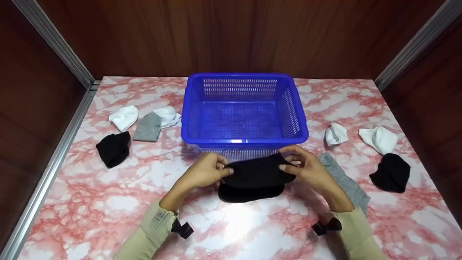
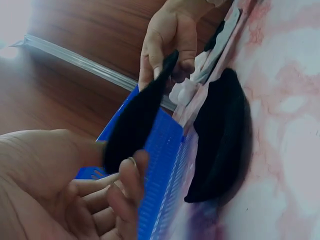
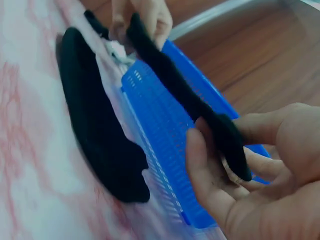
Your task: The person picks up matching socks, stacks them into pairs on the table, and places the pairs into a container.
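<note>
Stretched between both hands is a black sock [image 1: 260, 171], raised off the table in front of the basket. My left hand [image 1: 207, 169] pinches its left end between thumb and fingers. At the other end, my right hand [image 1: 306, 166] grips the sock the same way. A second black sock [image 1: 249, 195] lies flat on the table just below, partly hidden by the held one in the head view. Both wrist views show a gap between the held sock [image 2: 137, 120] and the lying sock [image 3: 100, 120].
A blue plastic basket [image 1: 244, 141] stands behind the hands. On the left lie white socks [image 1: 124, 117], a grey sock [image 1: 148, 127] and a black sock [image 1: 113, 148]. Rightward are white socks [image 1: 336, 134], a grey sock [image 1: 344, 180] near the right forearm, and a black sock [image 1: 391, 173].
</note>
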{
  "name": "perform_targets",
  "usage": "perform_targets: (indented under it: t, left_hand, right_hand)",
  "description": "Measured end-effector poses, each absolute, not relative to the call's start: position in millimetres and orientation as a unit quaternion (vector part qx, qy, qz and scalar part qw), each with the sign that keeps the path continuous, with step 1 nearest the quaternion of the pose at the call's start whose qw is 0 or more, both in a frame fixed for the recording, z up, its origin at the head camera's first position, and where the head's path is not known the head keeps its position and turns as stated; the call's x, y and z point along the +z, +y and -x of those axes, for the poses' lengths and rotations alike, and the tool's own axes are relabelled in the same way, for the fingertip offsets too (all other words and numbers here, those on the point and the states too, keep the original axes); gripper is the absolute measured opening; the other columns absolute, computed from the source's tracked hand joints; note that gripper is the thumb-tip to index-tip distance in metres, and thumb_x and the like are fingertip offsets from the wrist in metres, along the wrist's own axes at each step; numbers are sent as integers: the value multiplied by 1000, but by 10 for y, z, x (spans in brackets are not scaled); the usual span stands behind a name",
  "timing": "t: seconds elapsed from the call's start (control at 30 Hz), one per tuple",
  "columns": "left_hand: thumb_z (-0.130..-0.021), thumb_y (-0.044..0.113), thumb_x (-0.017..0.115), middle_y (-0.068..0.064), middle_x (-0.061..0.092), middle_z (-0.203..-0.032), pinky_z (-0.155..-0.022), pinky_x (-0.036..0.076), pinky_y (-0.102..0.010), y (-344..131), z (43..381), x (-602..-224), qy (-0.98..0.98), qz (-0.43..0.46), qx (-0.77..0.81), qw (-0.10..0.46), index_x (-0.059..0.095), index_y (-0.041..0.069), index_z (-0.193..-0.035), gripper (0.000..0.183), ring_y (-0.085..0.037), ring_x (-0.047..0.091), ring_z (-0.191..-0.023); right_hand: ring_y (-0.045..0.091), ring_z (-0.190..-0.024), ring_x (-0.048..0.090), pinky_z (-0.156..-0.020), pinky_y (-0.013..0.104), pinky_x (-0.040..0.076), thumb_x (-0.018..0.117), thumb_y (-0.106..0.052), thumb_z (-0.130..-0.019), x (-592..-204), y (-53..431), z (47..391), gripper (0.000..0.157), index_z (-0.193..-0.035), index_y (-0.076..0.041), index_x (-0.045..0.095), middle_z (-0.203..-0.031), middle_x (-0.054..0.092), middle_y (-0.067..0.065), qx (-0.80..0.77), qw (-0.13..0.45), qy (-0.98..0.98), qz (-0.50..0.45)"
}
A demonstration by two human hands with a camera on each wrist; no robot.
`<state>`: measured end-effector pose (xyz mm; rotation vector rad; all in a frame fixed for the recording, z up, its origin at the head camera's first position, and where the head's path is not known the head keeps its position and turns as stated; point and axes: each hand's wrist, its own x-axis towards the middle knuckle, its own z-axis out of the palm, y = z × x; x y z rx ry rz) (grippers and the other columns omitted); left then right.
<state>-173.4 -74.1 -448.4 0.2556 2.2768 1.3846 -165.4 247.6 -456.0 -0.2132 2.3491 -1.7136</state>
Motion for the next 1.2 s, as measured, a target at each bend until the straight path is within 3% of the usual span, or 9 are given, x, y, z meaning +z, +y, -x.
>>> perform_targets:
  t: [0.17,0.37,0.53,0.73,0.97,1.2]
  left_hand:
    - [-91,22,82,-1,74,-65,-54,46,-21,-768,1678,-4465,874,-132,398,245,74,10,-97,16,-21,75,-63]
    - [-86,25,87,2,69,-60,-61,51,-25,-758,1641,-4507,897,-139,337,249,68,14,-88,22,-18,74,-59]
    - [-82,35,90,3,68,-78,-74,53,-38,-724,1625,-4570,932,-156,252,208,66,17,-85,31,-19,64,-77]
    - [-82,40,89,-5,70,-96,-81,57,-48,-676,1617,-4587,945,-144,206,211,67,14,-102,40,-29,68,-92]
    - [-84,33,88,3,62,-82,-70,50,-38,-670,1609,-4592,938,-160,223,213,64,15,-81,30,-19,58,-78]
    - [-88,23,85,5,59,-79,-73,48,-33,-684,1636,-4580,912,-172,297,223,63,16,-85,23,-16,56,-77]
  right_hand:
    - [9,-92,62,-81,19,57,82,-6,-87,-4579,2434,1625,38,-121,6,68,-105,65,9,-518,124,843,78]
    - [8,-80,60,-74,18,52,84,-8,-85,-4649,2363,1620,30,-108,6,71,-88,65,3,-477,139,863,91]
    - [10,-75,58,-69,20,48,86,-11,-84,-4712,2338,1623,28,-104,0,70,-81,63,0,-433,137,887,86]
    - [12,-73,59,-69,26,48,88,-19,-84,-4744,2324,1608,34,-108,-5,69,-81,66,2,-371,124,916,86]
    - [16,-84,61,-80,33,50,86,-19,-85,-4721,2280,1571,20,-92,-7,71,-92,68,6,-332,107,932,98]
    - [15,-83,58,-77,27,47,83,-10,-85,-4720,2286,1567,22,-95,-8,64,-87,63,4,-381,128,909,111]
